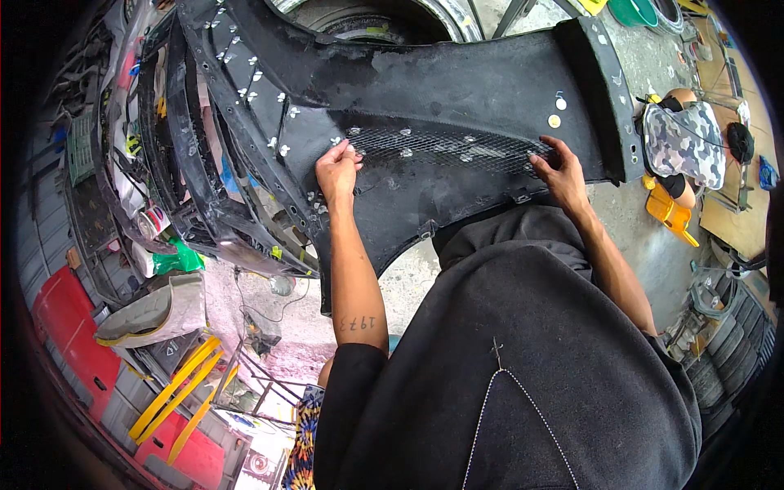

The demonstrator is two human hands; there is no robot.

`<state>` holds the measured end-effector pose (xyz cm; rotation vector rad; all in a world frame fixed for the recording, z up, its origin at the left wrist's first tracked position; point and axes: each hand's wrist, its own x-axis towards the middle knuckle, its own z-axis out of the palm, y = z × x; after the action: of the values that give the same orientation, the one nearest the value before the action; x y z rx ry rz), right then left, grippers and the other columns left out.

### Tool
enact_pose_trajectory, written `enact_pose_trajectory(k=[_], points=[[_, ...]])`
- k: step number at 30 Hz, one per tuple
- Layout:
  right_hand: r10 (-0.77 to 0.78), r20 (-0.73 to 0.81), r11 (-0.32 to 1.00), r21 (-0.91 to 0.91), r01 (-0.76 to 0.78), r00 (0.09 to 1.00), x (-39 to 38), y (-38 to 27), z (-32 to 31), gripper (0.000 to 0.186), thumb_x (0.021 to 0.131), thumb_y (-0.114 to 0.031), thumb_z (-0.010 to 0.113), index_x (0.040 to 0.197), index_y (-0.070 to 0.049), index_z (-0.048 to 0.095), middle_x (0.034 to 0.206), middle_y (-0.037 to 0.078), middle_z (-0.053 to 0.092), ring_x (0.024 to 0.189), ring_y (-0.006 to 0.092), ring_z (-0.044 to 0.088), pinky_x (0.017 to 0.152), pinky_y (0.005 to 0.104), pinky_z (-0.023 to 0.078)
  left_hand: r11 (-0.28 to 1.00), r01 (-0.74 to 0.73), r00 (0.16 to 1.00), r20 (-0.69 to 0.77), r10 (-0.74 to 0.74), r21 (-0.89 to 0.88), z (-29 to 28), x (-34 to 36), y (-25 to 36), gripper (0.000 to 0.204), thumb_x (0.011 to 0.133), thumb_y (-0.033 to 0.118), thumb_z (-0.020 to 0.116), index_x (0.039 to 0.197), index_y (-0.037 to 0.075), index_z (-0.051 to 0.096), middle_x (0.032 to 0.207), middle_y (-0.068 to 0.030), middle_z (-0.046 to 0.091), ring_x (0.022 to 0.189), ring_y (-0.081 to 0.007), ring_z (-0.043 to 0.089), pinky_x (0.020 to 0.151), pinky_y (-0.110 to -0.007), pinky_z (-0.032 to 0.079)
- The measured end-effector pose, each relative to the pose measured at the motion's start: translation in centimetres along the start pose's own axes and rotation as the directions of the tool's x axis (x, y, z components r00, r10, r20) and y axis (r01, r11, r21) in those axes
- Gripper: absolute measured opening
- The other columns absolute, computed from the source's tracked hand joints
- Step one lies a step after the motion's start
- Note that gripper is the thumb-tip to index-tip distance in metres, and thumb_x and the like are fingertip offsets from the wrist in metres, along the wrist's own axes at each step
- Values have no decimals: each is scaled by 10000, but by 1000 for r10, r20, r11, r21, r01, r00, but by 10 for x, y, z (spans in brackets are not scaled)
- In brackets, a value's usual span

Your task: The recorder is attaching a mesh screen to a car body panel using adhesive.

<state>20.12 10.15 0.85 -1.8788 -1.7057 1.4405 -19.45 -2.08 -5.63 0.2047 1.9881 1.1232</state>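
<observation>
A large black moulded panel (490, 82) lies across the top of the view, dotted with small whitish patches. A long strip of expanded metal mesh (441, 151) lies along its middle. My left hand (336, 171) is closed at the mesh's left end, its thumb and index finger pinching it. My right hand (559, 175) is at the right end, thumb and index finger apart, bent and touching the mesh. Two small round stickers (554, 121) sit above that hand.
Stacked black bumper parts (196, 163) fill the left, above red panels (69, 327) and yellow strips (175, 384). A wheel rim (465, 20) shows behind the panel. At right, a person in camouflage (682, 143) bends beside cardboard (727, 229) and a yellow object (665, 212).
</observation>
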Motion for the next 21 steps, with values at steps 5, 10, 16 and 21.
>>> enact_pose_trajectory(k=[5, 10, 16, 21], points=[[1, -1, 1000, 8, -1, 1000, 0, 1, 0, 499, 873, -210, 778, 1302, -30, 596, 1082, 153, 710, 989, 209, 675, 883, 334, 530, 996, -65, 998, 10, 64, 68, 1, -2, 0, 329, 963, 74, 649, 1257, -73, 626, 957, -112, 709, 764, -150, 679, 653, -258, 568], [-22, 0, 1000, -4, 22, 1000, 1, 3, 1, 495, 878, -201, 771, 1308, -35, 591, 1100, 164, 705, 1006, 218, 671, 901, 338, 524, 992, -105, 994, 40, 103, 68, -2, 1, -3, 335, 963, 76, 650, 1256, -82, 617, 961, -114, 702, 747, -143, 669, 649, -259, 570], [-53, 29, 998, 27, 52, 998, -2, -5, 0, 460, 896, -157, 746, 1318, -70, 583, 1041, 130, 710, 943, 188, 671, 852, 317, 531, 990, -104, 994, 39, 101, 92, -2, 2, -4, 328, 957, 56, 649, 1248, -93, 618, 963, -118, 703, 734, -139, 665, 654, -256, 572], [21, 78, 994, 101, -29, 997, -6, -11, 1, 405, 917, -94, 714, 1303, -77, 592, 854, 36, 678, 752, 91, 615, 683, 254, 506, 991, -96, 995, 39, 93, 88, -2, 4, -4, 328, 955, 56, 651, 1246, -94, 620, 956, -117, 705, 729, -136, 663, 651, -255, 571]])
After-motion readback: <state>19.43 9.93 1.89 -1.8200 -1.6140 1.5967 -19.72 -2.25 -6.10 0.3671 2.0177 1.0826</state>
